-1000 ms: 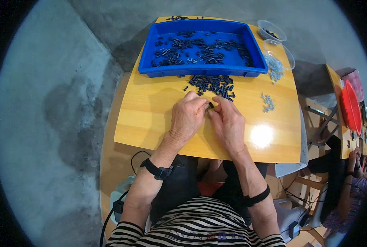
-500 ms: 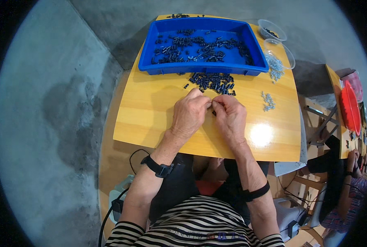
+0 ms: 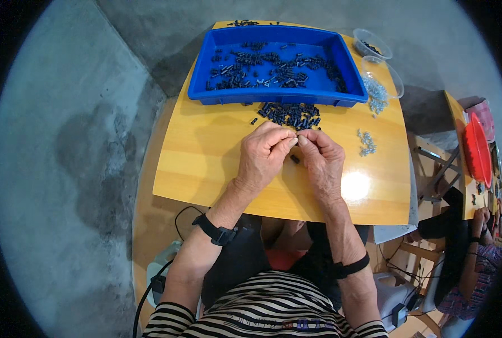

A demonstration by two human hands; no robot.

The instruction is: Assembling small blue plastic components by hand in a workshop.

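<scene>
- Your left hand (image 3: 260, 151) and right hand (image 3: 323, 160) were pinched closed, meeting; I could not tell on what.
- A black part (image 3: 295, 159) lay between them.
- The pile (image 3: 290, 115) lay farther.

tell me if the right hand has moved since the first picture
Yes, slightly: the right hand has shifted to the right, narrowing its gap to the smaller, nearer pile of clear pieces, which lies where it did.

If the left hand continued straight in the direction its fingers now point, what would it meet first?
Most likely the right hand: its fingertips are directly beside those of the left hand. Whether they already touch, or pinch something small between them, is unclear.
</scene>
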